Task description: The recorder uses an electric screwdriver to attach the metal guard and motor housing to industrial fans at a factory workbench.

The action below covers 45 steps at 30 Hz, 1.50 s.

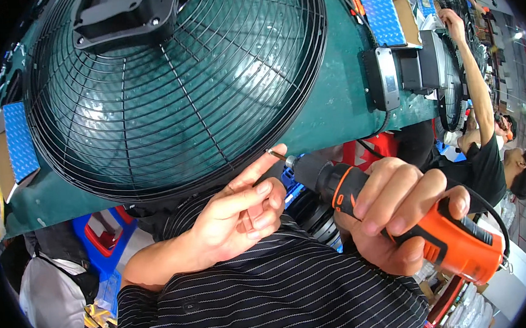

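My right hand (395,216) is wrapped around an orange and black electric screwdriver (457,242), which points up and to the left. Its thin metal bit (278,155) reaches the outstretched index finger of my left hand (239,211). The other fingers of that hand are loosely curled, and no object shows in them. Just beyond both hands, a large round black wire fan guard (167,97) lies domed on the green tabletop (345,112). A black motor housing (125,18) sits at its middle, cut off by the upper edge.
Blue-patterned cardboard boxes (381,15) stand on the table at the right, with another such box (20,141) at the left. A grey-black power unit (382,79) with a cable sits at the right. Further right, a co-worker's arm (473,76) reaches over more fan guards. A blue plastic stool (101,242) is below.
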{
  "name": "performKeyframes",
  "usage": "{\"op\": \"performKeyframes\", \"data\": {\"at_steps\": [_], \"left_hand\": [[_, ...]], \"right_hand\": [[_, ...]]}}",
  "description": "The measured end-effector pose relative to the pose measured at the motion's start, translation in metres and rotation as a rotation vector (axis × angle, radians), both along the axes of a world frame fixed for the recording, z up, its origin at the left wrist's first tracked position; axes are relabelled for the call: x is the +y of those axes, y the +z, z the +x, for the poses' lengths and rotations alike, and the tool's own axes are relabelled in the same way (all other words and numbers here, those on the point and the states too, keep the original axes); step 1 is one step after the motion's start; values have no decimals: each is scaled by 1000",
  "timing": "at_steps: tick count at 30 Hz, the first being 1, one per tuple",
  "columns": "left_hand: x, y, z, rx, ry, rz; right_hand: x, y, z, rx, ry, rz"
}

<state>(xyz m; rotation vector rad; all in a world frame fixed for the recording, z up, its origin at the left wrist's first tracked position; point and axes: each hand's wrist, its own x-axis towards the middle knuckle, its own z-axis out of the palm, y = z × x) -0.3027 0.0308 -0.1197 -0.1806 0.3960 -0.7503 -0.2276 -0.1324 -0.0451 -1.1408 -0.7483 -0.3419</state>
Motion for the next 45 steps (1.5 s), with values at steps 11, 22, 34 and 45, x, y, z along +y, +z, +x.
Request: {"op": "performKeyframes", "data": {"at_steps": [11, 22, 34, 45], "left_hand": [[4, -16, -10, -37, 57, -119], [93, 19, -29, -1591, 248, 1779], [146, 36, -3, -1581, -41, 2776], [164, 58, 12, -1651, -118, 2621]], "right_hand": [[11, 12, 13, 90, 206, -223], [28, 24, 22, 77, 243, -366], [30, 33, 62, 134, 765, -473], [-2, 42, 82, 178, 881, -63]]}}
